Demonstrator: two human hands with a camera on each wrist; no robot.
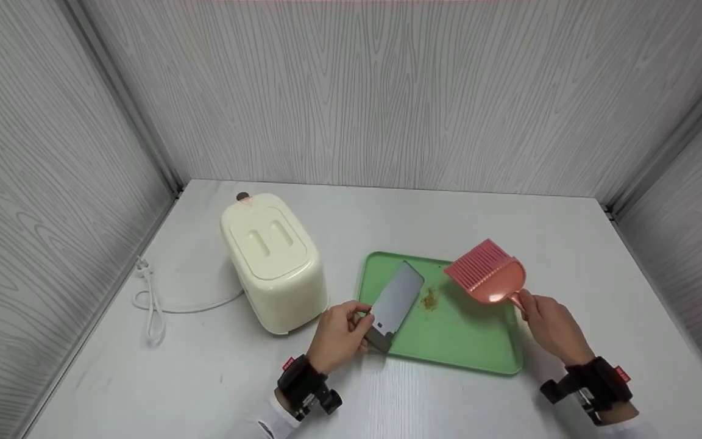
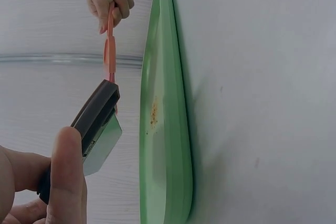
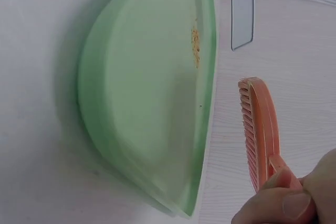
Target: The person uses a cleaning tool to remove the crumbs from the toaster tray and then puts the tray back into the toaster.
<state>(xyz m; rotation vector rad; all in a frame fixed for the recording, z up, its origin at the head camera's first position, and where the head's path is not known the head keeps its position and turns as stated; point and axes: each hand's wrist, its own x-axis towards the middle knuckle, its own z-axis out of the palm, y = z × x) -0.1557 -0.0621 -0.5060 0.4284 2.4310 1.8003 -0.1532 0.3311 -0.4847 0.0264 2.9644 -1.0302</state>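
Note:
My left hand (image 1: 340, 335) pinches the dark handle (image 2: 97, 108) of a flat grey-bladed tool (image 1: 398, 299), at the near left edge of a green tray (image 1: 448, 338). Its blade slants over the tray's left part; the exact kind of tool cannot be told. By its thin handle my right hand (image 1: 552, 326) grips a brush (image 1: 486, 271) with pink bristles and a copper-coloured back. In the right wrist view the brush (image 3: 262, 129) hangs above the tray, apart from it. Brown crumbs (image 1: 429, 300) lie on the tray between the blade and the brush.
To the left of the tray stands a cream toaster (image 1: 293, 299) with its lid on. A white cord (image 1: 202, 308) with a plug (image 1: 142, 268) runs from it across the white table (image 1: 162, 378). Pale wood-grain panels (image 1: 357, 91) enclose the table at the back and sides.

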